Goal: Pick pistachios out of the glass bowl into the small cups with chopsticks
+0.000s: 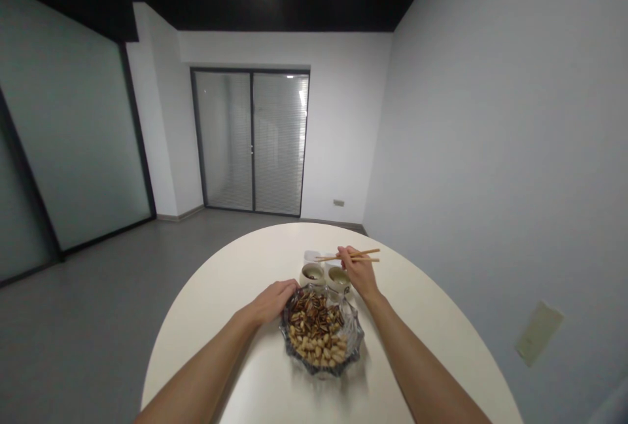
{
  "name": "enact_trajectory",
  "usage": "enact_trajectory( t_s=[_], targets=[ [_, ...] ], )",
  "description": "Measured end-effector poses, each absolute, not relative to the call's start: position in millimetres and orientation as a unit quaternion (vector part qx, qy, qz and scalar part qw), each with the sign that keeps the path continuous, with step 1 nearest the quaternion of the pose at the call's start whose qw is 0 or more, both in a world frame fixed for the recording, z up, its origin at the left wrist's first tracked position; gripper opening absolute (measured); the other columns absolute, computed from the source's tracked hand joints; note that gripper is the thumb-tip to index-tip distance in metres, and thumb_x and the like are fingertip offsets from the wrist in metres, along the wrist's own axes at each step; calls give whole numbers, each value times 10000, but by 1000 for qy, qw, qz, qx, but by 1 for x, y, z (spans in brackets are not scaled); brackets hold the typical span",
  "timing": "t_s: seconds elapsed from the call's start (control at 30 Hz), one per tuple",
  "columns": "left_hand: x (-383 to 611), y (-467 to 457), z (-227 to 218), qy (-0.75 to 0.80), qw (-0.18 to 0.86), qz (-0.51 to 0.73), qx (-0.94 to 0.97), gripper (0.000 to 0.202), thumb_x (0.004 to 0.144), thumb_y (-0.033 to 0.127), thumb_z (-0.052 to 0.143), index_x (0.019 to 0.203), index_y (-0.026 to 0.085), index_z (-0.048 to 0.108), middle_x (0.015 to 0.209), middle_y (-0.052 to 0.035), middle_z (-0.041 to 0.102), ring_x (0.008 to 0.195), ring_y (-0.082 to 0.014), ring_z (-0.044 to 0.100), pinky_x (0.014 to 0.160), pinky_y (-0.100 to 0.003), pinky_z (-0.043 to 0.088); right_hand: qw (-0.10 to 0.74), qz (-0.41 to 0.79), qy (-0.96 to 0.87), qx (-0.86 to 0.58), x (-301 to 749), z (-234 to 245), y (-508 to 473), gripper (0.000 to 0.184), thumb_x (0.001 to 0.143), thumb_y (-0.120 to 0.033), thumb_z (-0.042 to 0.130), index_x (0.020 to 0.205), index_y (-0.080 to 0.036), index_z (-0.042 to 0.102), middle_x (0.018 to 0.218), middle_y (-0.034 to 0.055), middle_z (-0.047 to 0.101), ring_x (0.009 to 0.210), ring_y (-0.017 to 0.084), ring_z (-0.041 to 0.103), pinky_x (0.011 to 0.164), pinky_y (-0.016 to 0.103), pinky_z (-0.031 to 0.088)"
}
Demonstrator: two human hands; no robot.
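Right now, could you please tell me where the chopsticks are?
In the head view, the chopsticks are in the right hand, by a small cup, beyond the glass bowl.

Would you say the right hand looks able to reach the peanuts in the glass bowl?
Probably yes: the right hand, holding chopsticks, sits just beyond the bowl, and only a cup lies below it, not blocking the peanuts. The left hand rests at the rim.

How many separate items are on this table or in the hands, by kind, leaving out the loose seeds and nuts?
Glass dish: 1
Small cups: 2
Chopsticks: 2
Small white dish: 1
Total: 6
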State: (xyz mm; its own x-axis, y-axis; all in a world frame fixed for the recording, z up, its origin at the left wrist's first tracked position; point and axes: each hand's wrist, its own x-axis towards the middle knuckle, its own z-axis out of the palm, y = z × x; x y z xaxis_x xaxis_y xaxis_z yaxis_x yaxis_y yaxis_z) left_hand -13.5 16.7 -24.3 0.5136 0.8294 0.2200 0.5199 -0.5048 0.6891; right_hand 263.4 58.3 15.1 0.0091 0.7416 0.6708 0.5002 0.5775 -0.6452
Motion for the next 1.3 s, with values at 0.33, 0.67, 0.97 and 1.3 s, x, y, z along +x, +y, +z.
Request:
enact_trajectory(
  t_s=[0.33,0.67,0.97,1.3],
  targets=[
    [-14,20,-30,398,269,280,831,459,1044,448,240,963,231,636,1033,-59,746,1039,-253,668,978,-351,495,630,203,-636,-396,274,32,8,695,941,-803,527,668,-195,725,461,-5,544,429,147,505,436,259,407],
    [-13,17,-28,400,282,290,822,478,1047,497,249,942,235,635,1025,-48,753,1019,-239,668,958,-326,493,549,291,-700,-353,278,27,-31,695,943,-773,564,634,-176,742,454,3,526,405,115,451,389,222,344],
    [-14,19,-30,397,280,287,826,487,1065,487,241,954,235,643,1030,-40,759,1017,-225,663,978,-325,496,521,298,-720,-349,275,27,-33,696,937,-787,571,645,-182,757,452,2,517,418,123,451,402,235,360],
    [-14,17,-28,404,283,287,821,455,1057,459,262,949,238,644,1041,-44,763,1025,-237,674,964,-327,502,495,309,-742,-329,265,17,-36,651,982,-726,559,676,-186,757,489,1,528,446,126,463,412,227,348]
  ],
)
